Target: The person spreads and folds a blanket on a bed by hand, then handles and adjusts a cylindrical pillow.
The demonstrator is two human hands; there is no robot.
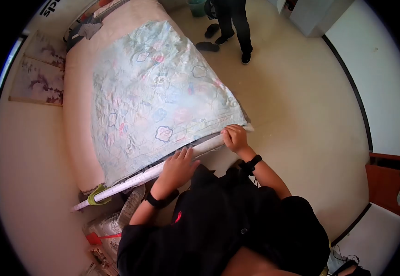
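A pale blue patterned sheet (163, 96) lies wrinkled over the pink bed (78, 133). Along the near end of the bed runs a long white rail (140, 178), with a green cloth (98, 195) round its left part. My left hand (179, 164) rests on the rail and the sheet's near edge, palm down, its fingers apart. At the sheet's near right corner, my right hand (235, 138) has its fingers curled at the edge; they look closed on the sheet corner.
Another person in dark trousers (236, 23) stands beyond the bed's right side, near grey slippers (207, 46) and a green bucket (196, 8). A patterned padded seat (108, 227) is at the lower left, a red-brown cabinet (388, 184) at the right.
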